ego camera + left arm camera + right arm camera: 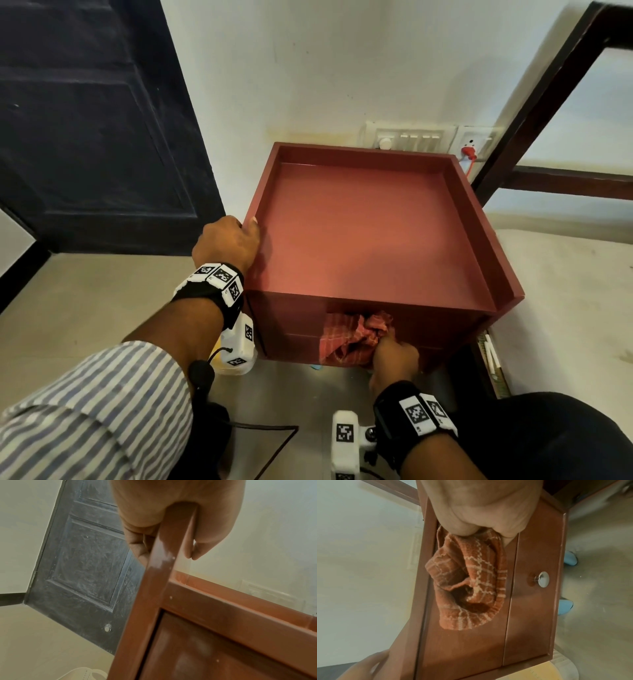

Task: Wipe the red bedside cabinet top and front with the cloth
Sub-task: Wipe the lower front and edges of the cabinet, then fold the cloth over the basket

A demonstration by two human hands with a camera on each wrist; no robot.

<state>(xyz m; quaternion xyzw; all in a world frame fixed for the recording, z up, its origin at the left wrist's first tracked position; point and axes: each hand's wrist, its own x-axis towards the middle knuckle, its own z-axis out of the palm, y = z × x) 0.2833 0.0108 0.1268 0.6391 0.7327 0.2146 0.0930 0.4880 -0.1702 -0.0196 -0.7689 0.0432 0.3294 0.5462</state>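
The red bedside cabinet (370,236) stands against the wall, its recessed top bare and ringed by a raised rim. My left hand (227,240) grips the rim on the left side (173,545), thumb inside and fingers outside. My right hand (394,356) holds a bunched red checked cloth (349,339) against the cabinet's front. In the right wrist view the cloth (471,582) hangs from my fingers over the front panel (471,642), left of a round metal knob (543,579).
A dark door (85,120) stands to the left, and a switch plate with a red plug (468,152) sits on the wall behind the cabinet. A dark bed frame (534,113) and a mattress (575,308) lie to the right. A pale container (556,672) sits on the floor nearby.
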